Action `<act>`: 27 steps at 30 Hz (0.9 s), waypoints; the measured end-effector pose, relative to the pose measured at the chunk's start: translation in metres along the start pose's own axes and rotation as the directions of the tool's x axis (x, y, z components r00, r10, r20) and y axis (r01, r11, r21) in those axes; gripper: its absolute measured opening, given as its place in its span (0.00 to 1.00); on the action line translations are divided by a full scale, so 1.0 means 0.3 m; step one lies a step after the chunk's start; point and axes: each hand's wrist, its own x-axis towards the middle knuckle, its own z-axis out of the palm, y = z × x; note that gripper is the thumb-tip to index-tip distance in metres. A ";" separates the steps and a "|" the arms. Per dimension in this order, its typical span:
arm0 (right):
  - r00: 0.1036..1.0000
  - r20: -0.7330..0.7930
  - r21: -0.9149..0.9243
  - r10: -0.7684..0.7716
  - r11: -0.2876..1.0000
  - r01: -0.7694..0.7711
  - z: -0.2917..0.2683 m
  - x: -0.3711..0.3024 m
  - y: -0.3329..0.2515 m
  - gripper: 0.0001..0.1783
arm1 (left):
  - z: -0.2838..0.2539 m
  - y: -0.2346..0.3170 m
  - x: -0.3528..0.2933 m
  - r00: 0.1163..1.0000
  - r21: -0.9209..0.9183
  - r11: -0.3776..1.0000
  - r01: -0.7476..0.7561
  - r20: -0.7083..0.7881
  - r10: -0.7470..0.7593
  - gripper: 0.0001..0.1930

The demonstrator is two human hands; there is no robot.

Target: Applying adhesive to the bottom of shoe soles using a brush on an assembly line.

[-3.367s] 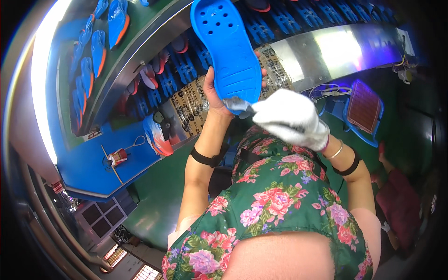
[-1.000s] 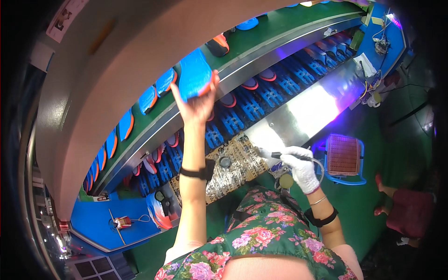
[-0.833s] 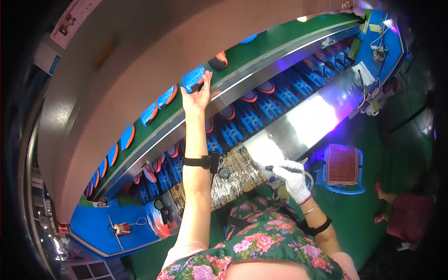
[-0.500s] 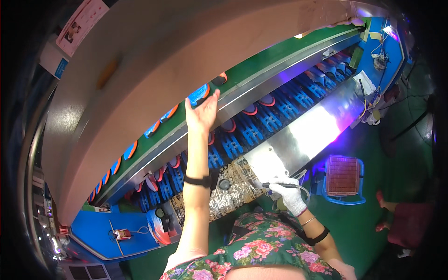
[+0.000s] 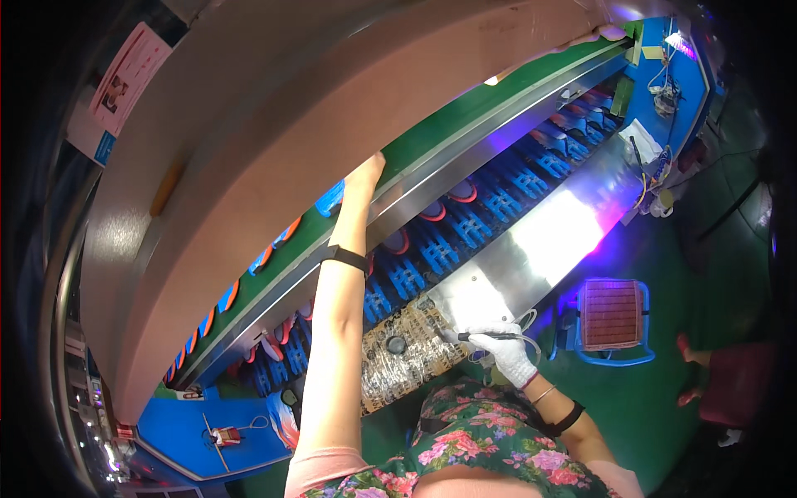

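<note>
My bare left hand (image 5: 364,174) reaches over the green conveyor belt (image 5: 440,124) under the edge of a large beige hood. Its fingers are mostly hidden there, so whether they grip anything does not show. Close beside the wrist lies a blue, orange-edged piece that looks like a shoe part (image 5: 330,199). More blue and orange pieces (image 5: 229,295) lie in a row along the belt to the left. Lower right, my right hand (image 5: 508,355), in a white glove, is closed around a black pen-shaped tool (image 5: 486,336) with a pale cable or tube, above the taped end of a metal ledge.
The beige hood (image 5: 249,141) overhangs the belt. Below the belt runs a rack of blue holders (image 5: 471,228) with pink-rimmed pieces. A metal ledge (image 5: 531,257) lies nearer me. To the right stand a blue-framed stool (image 5: 613,315) and another person's legs (image 5: 697,357).
My left hand has gone further under the hood, hiding its fingers, which were spread in view before. My right hand and the pen-shaped tool have shifted slightly left; the view has tilted a little.
</note>
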 end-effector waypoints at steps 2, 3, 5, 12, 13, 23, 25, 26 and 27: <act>1.000 -0.007 0.001 0.000 1.000 0.000 -0.022 0.018 0.006 0.10 | 0.052 -0.029 0.015 0.997 0.007 1.000 0.008 -0.070 -0.007 0.18; 1.000 -0.008 -0.003 0.005 1.000 -0.005 -0.037 0.018 0.010 0.10 | 0.063 -0.021 0.017 0.990 0.015 1.000 0.024 -0.140 -0.022 0.17; 0.999 0.003 -0.008 -0.035 0.999 0.035 -0.058 0.027 0.007 0.10 | 0.073 -0.016 0.038 0.988 0.049 0.995 0.087 -0.129 -0.080 0.17; 0.998 -0.050 0.028 -0.036 0.999 0.037 -0.136 0.040 0.015 0.10 | -0.055 0.152 0.122 0.980 0.059 0.983 0.174 0.085 -0.179 0.19; 0.997 -0.059 0.039 -0.042 0.998 0.044 -0.144 0.038 0.017 0.10 | -0.072 0.182 0.134 0.973 0.192 0.971 0.143 0.153 -0.173 0.23; 0.999 -0.041 0.130 0.022 0.991 -0.017 -0.125 -0.002 -0.051 0.09 | 0.313 0.106 0.238 0.984 -0.294 0.953 0.079 0.177 -0.026 0.34; 0.999 -0.033 0.174 0.039 0.984 -0.033 -0.121 -0.009 -0.053 0.09 | 0.294 0.104 0.231 0.997 -0.411 0.911 0.032 0.076 0.000 0.35; 0.999 -0.009 0.153 0.034 0.988 -0.032 -0.114 -0.008 -0.059 0.10 | 0.279 0.089 0.204 0.994 -0.632 0.771 0.077 -0.008 -0.106 0.31; 0.999 -0.036 0.151 0.030 0.988 -0.024 -0.125 0.000 -0.061 0.10 | 0.222 0.224 0.188 0.936 -0.910 0.245 0.335 0.294 -0.192 0.24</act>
